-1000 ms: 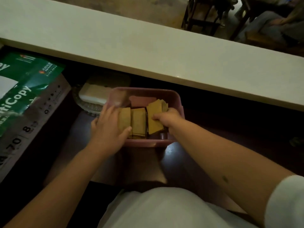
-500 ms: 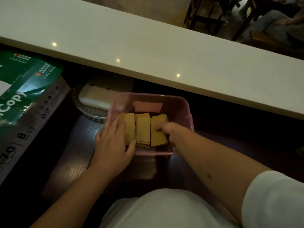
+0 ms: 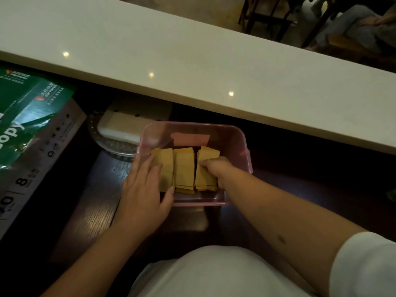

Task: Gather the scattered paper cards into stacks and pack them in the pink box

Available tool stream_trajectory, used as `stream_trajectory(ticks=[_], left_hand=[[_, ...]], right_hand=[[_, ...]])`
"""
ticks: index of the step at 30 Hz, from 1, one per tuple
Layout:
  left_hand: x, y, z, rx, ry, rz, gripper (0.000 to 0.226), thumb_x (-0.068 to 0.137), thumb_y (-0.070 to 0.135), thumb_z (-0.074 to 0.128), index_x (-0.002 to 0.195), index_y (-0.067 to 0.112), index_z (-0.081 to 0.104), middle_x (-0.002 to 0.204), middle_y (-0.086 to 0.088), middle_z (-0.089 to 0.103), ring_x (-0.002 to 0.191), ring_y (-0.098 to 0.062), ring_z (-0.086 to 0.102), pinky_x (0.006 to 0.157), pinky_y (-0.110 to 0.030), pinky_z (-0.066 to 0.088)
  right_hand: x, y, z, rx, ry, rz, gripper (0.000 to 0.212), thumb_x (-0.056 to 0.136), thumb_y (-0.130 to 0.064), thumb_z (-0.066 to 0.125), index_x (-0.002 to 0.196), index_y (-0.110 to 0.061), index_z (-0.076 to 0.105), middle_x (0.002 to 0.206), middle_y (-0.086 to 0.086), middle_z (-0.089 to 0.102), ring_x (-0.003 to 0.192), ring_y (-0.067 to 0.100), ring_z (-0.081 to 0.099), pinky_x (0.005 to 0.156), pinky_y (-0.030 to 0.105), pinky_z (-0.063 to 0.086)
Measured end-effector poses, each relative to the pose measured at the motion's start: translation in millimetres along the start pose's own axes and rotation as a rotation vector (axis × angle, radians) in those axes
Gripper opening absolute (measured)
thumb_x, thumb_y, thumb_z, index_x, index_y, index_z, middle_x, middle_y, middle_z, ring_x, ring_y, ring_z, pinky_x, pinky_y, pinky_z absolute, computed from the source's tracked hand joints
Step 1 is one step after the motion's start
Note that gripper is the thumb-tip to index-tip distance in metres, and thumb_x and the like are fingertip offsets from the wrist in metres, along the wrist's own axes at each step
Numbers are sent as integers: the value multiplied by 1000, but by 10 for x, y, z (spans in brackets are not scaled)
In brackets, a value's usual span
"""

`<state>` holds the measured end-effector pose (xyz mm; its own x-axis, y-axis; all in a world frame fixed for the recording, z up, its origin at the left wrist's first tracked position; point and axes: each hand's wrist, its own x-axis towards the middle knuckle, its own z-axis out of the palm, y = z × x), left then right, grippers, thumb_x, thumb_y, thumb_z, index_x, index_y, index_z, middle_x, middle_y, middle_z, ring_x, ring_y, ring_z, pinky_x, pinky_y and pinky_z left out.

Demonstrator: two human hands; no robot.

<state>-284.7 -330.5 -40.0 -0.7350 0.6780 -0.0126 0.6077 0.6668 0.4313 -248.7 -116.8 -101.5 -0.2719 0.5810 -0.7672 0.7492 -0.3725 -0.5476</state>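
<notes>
Since a moment ago your hands have barely shifted. Translucent pink plastic box (image 3: 240, 144) sits at twelve o'clock, holding three tan paper card stacks (image 3: 184, 168). Your left hand (image 3: 143, 194) lies flat, fingers spread, on the nine o'clock stack; your right hand (image 3: 216, 170) curls around the three o'clock stack.

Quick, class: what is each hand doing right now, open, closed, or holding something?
Left hand: open, fingers spread flat on the left card stack in the pink box.
Right hand: closed on the right card stack.
</notes>
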Motion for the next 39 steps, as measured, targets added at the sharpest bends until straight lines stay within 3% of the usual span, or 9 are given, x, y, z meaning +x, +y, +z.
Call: stream_trajectory(ticks=[5,8,12,16,25,28,32,36,39], left_hand=[[-11,-6,2,-94,18,-21,65,82,39,61,137,14,39,159,-14,14,148,-28,-1,114,-43,14],[-14,14,-21,-147,9,-51,74,79,35,67,143,22,31,162,-4,-1,147,-24,-8,112,-47,19],[9,20,-48,-143,-2,-50,77,77,32,68,144,20,31,161,-5,7,147,-23,-5,112,-47,21],[31,44,-63,-140,-16,-79,79,77,32,67,145,22,29,161,-3,9,148,-24,-1,109,-48,27],[141,9,-57,-135,-38,0,79,75,27,68,145,17,32,161,-2,14,148,-17,-4,111,-45,25],[189,-13,-67,-125,-50,32,80,74,24,68,145,16,32,160,-1,15,147,-14,-4,111,-43,24],[181,-7,-56,-79,-64,65,77,76,27,68,145,16,33,161,-4,14,148,-17,-5,114,-46,22],[166,37,-99,1,-6,63,78,77,44,64,144,18,35,160,-8,16,148,-26,1,114,-53,24],[29,105,-156,-89,86,88,78,75,55,51,143,19,36,157,-9,21,147,-25,5,112,-50,22]], right_hand=[[-528,-189,-114,-8,-96,51,50,90,-24,66,134,-15,45,123,7,59,115,34,58,72,39,49],[-547,-219,-121,-64,-165,74,54,90,-30,63,138,-17,40,135,12,54,123,36,52,89,43,43],[-385,-164,-21,-115,-229,140,73,71,-45,68,136,-20,43,133,15,57,120,40,54,103,60,40],[-512,-232,-94,-111,-245,150,76,82,-45,65,146,-17,35,149,17,41,134,43,38,110,63,27],[-628,-195,-339,6,-222,149,69,94,-37,57,149,-9,28,156,17,31,142,38,29,114,52,22],[-691,-183,-387,57,-235,159,60,95,-36,54,145,-8,35,147,16,44,129,35,45,106,46,35],[-738,-152,-409,165,-255,150,37,93,-35,57,119,-9,51,95,12,63,82,27,61,80,40,52],[-839,-162,-450,182,-326,-6,39,83,-40,63,112,-13,63,106,10,71,97,27,68,92,44,54],[-1032,-39,-605,255,-406,-143,9,91,-22,62,95,-18,69,89,2,76,82,12,73,70,25,57]])
